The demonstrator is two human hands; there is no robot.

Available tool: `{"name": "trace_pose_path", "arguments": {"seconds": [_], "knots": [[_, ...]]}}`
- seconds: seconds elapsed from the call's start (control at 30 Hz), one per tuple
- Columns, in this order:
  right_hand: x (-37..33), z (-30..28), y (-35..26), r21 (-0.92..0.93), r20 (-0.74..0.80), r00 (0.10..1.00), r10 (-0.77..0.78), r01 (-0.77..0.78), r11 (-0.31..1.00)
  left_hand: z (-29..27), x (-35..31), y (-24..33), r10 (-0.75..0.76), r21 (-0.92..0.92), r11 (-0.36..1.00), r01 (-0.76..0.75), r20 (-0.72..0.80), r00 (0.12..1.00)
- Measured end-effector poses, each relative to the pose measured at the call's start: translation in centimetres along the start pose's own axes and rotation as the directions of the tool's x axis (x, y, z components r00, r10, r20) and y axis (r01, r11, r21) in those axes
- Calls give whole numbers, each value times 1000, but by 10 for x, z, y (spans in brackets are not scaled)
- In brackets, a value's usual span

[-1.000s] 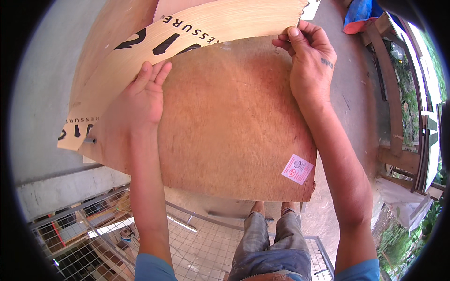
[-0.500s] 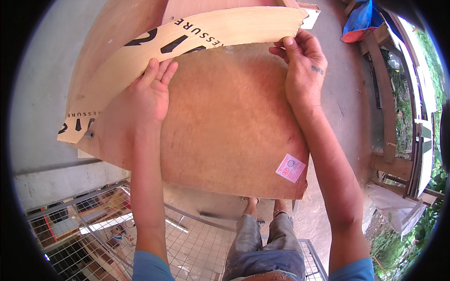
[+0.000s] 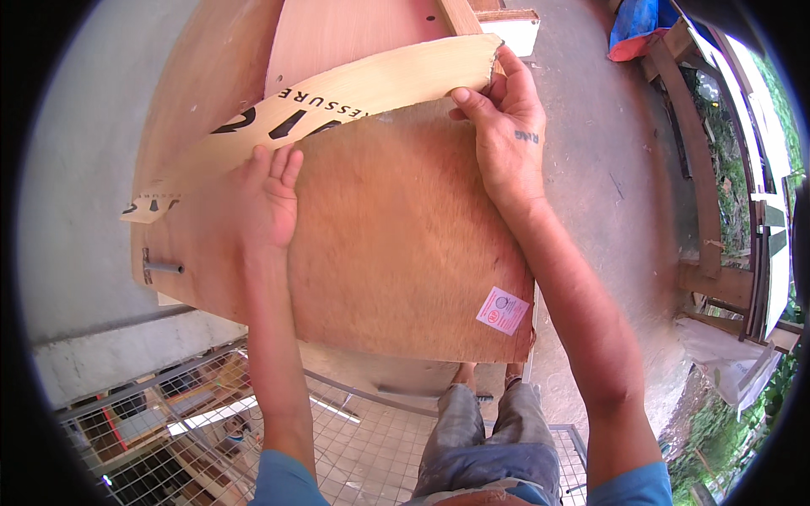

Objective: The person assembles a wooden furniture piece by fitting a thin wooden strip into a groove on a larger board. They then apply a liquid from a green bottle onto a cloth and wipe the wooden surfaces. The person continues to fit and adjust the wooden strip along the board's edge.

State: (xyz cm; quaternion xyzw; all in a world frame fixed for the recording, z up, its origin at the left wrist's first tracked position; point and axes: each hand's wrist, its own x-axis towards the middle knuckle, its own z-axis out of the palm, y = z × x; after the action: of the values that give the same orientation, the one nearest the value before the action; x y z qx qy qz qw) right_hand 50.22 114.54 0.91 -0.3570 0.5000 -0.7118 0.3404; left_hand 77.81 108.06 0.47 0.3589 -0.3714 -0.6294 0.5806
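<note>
A long, thin strip of pale plywood with black print lies slantwise across a large brown plywood sheet. My right hand grips the strip's right end, with the thumb at the near edge and the fingers curled round the end. At the strip's near edge, left of the middle, is my left hand. Its fingers are stretched out and partly blurred, with the palm turned up. Whether they touch the strip is hard to see. The strip's far left end reaches the sheet's left side.
A pinkish board and a wooden batten lie beyond the strip. A grey metal peg sits at the sheet's left, a paper label near its right corner. Wire mesh stands at lower left, a timber frame at right.
The strip's right end has come nearer and to the left, with my right hand on it. My left hand has shifted slightly nearer. More of the pinkish board and the peg now show.
</note>
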Motion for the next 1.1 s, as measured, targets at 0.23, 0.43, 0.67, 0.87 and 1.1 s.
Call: {"name": "trace_pose_path", "arguments": {"seconds": [0.23, 0.43, 0.67, 0.87, 1.1], "knots": [[-2, -1, 1, -21, -11, 1000, 6, -7, 1000, 20, -9, -22, -73, -237, 963, 128, 228, 971], [-2, -1, 8, -10, -46, 998, 37, -37, 999, 48, -13, -38, -32, -182, 982, 48, 89, 996], [-1, 3, 7, -129, -73, 996, -55, 45, 991, 77, -55, -41, 58, 466, 881, -84, 70, 996], [-11, -38, 0, 165, -182, 983, 38, -7, 986, 139, -62, -53, 363, 630, -161, -760, 754, 548], [-179, -307, 63, -247, -331, 930, 157, -246, 937, 200, -24, -18, 261, 466, -576, -672, 883, 389]]}}
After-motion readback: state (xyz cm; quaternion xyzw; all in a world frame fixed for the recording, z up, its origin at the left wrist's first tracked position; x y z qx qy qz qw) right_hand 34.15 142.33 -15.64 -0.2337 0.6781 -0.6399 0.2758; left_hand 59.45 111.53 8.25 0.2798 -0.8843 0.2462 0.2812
